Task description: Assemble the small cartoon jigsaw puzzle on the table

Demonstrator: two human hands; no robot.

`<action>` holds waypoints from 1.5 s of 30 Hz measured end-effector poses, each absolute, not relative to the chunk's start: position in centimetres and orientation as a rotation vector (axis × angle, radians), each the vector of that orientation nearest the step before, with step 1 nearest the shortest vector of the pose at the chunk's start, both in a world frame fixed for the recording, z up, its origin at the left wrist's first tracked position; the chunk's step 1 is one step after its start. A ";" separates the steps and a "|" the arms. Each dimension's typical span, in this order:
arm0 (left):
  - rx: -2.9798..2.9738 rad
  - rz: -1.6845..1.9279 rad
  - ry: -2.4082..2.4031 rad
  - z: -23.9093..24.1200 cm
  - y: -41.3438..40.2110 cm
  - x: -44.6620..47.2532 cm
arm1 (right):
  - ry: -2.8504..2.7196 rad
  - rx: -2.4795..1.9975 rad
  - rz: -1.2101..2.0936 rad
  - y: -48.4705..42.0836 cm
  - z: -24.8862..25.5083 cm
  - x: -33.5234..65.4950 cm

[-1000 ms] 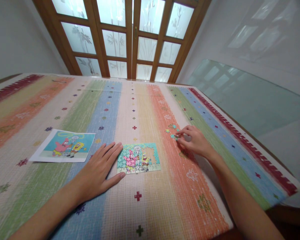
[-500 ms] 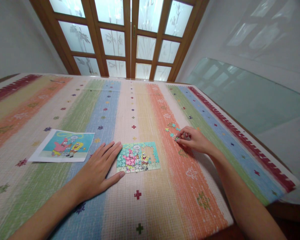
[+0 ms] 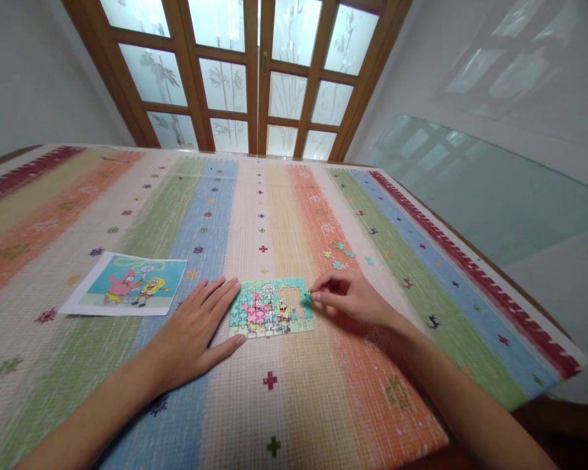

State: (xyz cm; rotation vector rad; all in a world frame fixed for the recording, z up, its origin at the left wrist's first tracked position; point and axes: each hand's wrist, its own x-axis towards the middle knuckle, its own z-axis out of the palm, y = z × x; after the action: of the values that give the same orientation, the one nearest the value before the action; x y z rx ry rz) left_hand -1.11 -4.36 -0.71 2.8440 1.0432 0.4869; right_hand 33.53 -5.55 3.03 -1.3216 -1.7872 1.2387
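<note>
A small cartoon jigsaw puzzle (image 3: 255,314) lies on the tablecloth in front of me, with a bare tan gap in its upper right part. My left hand (image 3: 200,326) rests flat at its left edge, fingers stretched out and thumb by the lower left corner. Over the puzzle's right edge, my right hand (image 3: 345,297) pinches a small puzzle piece (image 3: 307,297) between thumb and fingertips, beside the gap. Several loose puzzle pieces (image 3: 341,247), mostly teal, lie on the orange stripe beyond my right hand.
A printed picture (image 3: 132,285) of the same cartoon scene lies on white paper to the left. The striped tablecloth (image 3: 284,405) covers the table. Wooden doors (image 3: 258,85) with frosted panes stand beyond the far edge, and a glass panel (image 3: 494,176) is at the right.
My right hand has moved left and nearer, from the loose pieces to the puzzle's right edge, carrying a piece. My left hand has stayed in place.
</note>
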 end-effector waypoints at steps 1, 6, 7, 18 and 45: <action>2.845 0.487 1.045 -0.7 -4.4 -1.1 | -1.823 -1.315 1.227 -5.7 2.9 33.1; 2.862 0.460 1.046 -0.8 -4.4 -1.1 | -1.922 -1.331 1.163 -6.4 2.4 31.9; 2.864 0.457 1.044 -0.8 -4.4 -1.1 | -1.926 -1.335 1.162 -6.4 2.3 31.9; 2.861 0.482 1.038 -0.7 -4.4 -1.1 | -1.975 -1.374 1.109 -6.5 2.7 31.6; 2.903 0.472 1.034 -0.8 -4.4 -1.0 | -2.128 -1.414 0.882 -6.7 2.5 31.3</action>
State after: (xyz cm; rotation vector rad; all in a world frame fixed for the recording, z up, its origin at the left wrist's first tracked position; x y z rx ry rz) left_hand -0.96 -4.36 -0.85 2.9026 1.0336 0.4723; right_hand 31.34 -6.65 2.48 -1.4143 -2.1275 0.8818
